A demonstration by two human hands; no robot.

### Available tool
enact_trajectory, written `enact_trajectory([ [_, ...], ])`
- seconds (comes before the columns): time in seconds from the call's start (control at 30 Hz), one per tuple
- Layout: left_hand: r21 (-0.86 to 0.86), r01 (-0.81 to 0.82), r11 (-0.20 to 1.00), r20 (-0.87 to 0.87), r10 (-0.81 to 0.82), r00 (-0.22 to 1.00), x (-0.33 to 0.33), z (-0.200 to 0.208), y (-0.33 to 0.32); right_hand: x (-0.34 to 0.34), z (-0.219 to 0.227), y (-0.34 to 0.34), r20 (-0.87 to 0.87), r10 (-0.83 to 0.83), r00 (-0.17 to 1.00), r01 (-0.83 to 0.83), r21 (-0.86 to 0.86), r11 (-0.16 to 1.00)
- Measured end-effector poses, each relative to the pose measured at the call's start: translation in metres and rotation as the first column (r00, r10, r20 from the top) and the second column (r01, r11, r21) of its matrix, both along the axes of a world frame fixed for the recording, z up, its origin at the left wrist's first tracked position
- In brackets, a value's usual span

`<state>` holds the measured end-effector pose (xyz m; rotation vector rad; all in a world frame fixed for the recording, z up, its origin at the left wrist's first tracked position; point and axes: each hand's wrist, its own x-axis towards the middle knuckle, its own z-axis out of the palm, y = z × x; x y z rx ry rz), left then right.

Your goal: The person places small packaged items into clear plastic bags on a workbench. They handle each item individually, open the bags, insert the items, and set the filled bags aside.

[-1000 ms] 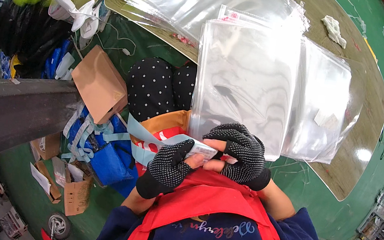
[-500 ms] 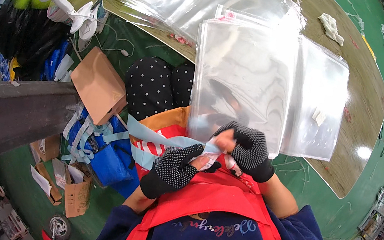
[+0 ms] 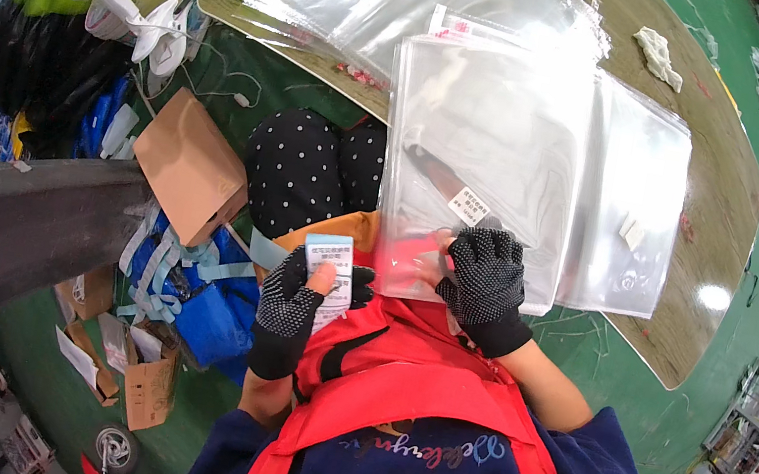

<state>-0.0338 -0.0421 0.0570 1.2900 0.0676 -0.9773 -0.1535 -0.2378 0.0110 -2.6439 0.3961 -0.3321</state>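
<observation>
From the head view, beneath the bent thumb of the left hand (image 3: 289,310), holding a strip of white printed labels (image 3: 330,255): clamped flat against the fingers, light-blue edge uppermost. Across to the right of that hold, with the right hand (image 3: 483,279) curled at the near end of the front stack of clear plastic bags (image 3: 492,105); fingers partly bent, tips blurred amid the shine, so hard to say whether pinching film or merely pressing. Just beyond those fingertips, against the top bag's face, a single white label (image 3: 471,206), tilted.

Likeliest trouble from here: a crooked or wrinkled label, from slick film sliding under the right fingers; adhesive snagging on black glove fabric; two bags lifting together, from film clinging. Possible too, slippage of the whole front stack, with its near end hanging past the table (image 3: 687,319) toward the red apron (image 3: 415,384).

Right of the right grip, beside the front stack, another bag stack (image 3: 619,277). Farther beyond it, a crumpled white cloth (image 3: 658,59). Left of the left grip, a cardboard box (image 3: 188,167) and a blue bag (image 3: 219,326). In the way between both grips: orange cloth (image 3: 351,229), bunched just beyond the left hand, close against the bags.
</observation>
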Motion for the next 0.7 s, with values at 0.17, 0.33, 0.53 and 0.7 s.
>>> enact_trajectory([
  [0.17, -0.151, 0.030, 0.988, -0.041, -0.037, 0.998, -0.002, -0.012, -0.023, -0.001, -0.003, 0.001, 0.067, -0.072, 0.995, 0.062, 0.134, 0.989],
  [0.33, -0.048, 0.094, 0.994, 0.147, -0.087, 0.985, -0.016, -0.032, -0.040, -0.014, 0.018, -0.006, 0.008, -0.249, 0.968, 0.182, 0.662, 0.727],
  [0.53, -0.039, 0.121, 0.992, 0.171, -0.113, 0.979, -0.018, -0.040, -0.041, -0.065, 0.027, -0.040, -0.189, -0.692, 0.697, 0.539, 0.775, 0.331],
  [0.7, -0.073, 0.140, 0.988, 0.027, -0.138, 0.990, -0.017, -0.017, -0.040, -0.110, 0.023, -0.080, 0.690, -0.699, 0.188, 0.884, 0.191, 0.426],
])
